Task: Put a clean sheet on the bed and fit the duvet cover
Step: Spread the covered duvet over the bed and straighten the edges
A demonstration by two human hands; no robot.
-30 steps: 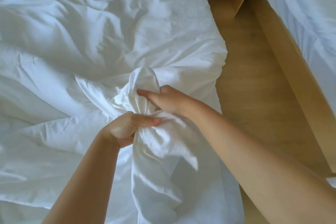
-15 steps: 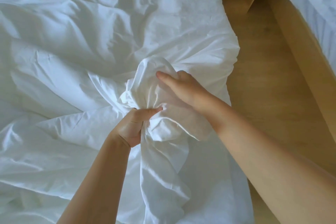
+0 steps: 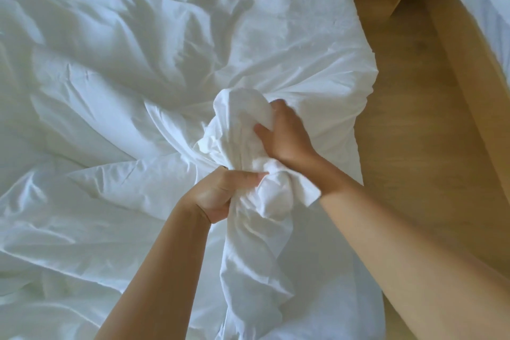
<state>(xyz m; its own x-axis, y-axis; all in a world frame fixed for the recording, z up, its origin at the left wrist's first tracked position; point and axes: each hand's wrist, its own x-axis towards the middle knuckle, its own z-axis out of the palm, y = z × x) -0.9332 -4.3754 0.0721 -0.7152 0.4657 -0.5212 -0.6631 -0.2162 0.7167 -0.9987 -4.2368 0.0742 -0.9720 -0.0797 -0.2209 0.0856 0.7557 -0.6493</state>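
White cotton is lying rumpled all over the bed (image 3: 356,119), and near the bed's right edge a corner of the duvet cover (image 3: 242,119) is standing up in a tight bunch. The left hand (image 3: 220,190) is wrapping fingers and thumb in a fist round the neck of that bunch. The right hand (image 3: 287,138), slightly further up the bed, is curling its fingers into the puffed head of it. The person seems to be seating a duvet corner inside the cover's corner, so the cover-fitting step is under way. Whether a clean sheet is lying underneath cannot be told. The next move is probably calling for a firm pinch through both layers while the cover is being drawn along the bed, away from the wooden floor (image 3: 414,146) beside it.
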